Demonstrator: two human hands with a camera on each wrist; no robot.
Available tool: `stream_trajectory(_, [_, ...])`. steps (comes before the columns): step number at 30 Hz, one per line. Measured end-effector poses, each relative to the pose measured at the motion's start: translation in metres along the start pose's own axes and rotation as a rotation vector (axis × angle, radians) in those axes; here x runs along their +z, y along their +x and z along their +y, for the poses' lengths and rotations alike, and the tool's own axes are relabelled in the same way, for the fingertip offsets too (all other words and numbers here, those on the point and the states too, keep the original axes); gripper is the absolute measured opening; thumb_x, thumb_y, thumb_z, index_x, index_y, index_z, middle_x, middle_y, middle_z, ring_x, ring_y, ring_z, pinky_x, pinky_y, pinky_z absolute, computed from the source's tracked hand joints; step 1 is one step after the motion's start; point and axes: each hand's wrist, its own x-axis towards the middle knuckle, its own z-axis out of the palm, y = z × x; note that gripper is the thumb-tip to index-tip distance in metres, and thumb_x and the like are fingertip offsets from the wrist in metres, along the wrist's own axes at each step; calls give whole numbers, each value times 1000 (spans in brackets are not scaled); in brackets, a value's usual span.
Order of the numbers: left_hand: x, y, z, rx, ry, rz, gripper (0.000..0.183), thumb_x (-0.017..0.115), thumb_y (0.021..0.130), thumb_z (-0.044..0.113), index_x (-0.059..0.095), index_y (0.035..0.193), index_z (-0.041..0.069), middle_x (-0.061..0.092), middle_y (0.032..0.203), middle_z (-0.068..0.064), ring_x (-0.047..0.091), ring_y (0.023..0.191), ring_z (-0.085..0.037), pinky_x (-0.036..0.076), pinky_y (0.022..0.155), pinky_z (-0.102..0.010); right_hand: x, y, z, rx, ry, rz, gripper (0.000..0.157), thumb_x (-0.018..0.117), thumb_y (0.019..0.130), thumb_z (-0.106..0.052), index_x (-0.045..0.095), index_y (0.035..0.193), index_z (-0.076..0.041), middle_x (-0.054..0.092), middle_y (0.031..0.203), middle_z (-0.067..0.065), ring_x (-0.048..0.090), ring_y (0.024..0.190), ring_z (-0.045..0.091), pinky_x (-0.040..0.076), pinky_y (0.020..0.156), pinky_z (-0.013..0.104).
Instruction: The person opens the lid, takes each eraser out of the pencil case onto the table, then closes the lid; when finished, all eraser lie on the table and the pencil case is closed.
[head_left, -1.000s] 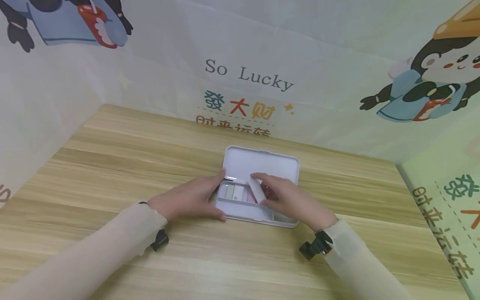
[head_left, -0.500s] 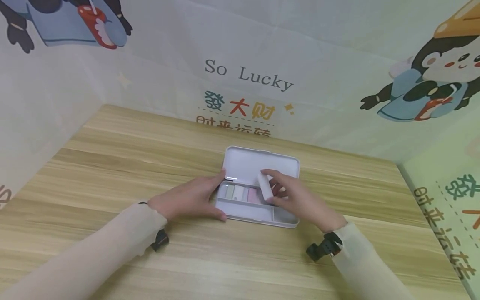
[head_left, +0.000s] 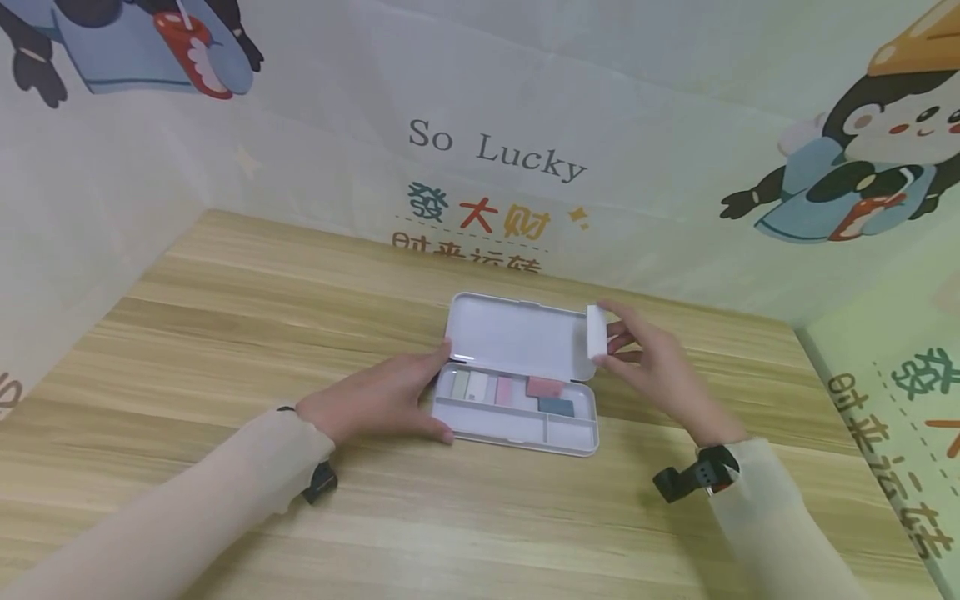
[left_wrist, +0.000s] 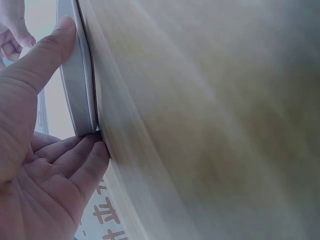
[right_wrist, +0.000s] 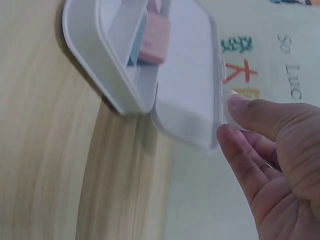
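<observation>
A white plastic pencil case (head_left: 491,419) lies open on the wooden table, its lid (head_left: 517,333) folded back toward the wall. My left hand (head_left: 382,392) grips its left end, thumb at the front corner and fingers by the hinge. Between thumb and fingertips, my right hand (head_left: 652,358) pinches a white block-shaped eraser (head_left: 596,332), held upright over the lid's right edge. In the case's back compartment sit a pale green block (head_left: 459,384), a white block (head_left: 477,387), a light pink block (head_left: 503,390), a darker pink eraser (head_left: 544,387) and a blue-grey block (head_left: 556,407).
The two front compartments (head_left: 573,432) of the case hold nothing visible. Wooden tabletop (head_left: 300,308) surrounds the case. A printed cloth wall (head_left: 337,167) rises behind the table, with more cloth at both sides.
My right hand has lifted the white eraser out of the case and carried it right and back, uncovering the darker pink and blue-grey blocks. My left hand has stayed put.
</observation>
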Motion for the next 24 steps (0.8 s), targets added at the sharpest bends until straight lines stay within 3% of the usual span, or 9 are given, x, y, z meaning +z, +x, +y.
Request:
stream_trajectory(9, [0,0,2,-2,8,0,123,90,79,46,18,164,-6,35,167,-24,44,152,-35,38,126,-47,-13,-3,22,106,-25,39,71,76,93,1,42,155,1,71,121,31,69,105,39,61,95,53])
stream_trajectory(17, [0,-1,2,3,-13,-3,122,91,80,44,18,165,-4,37,167,-21,48,149,-30,41,124,-46,-14,-9,48,192,-56,-25,69,74,95,0,40,154,9,69,122,36,70,107,44,60,96,55])
stream_trajectory(24, [-2,-5,3,3,-35,-5,121,91,81,42,17,165,-4,36,168,-20,47,150,-30,40,124,-46,-9,-10,61,208,-94,-81,68,73,96,-5,39,154,9,69,121,35,70,109,47,60,96,56])
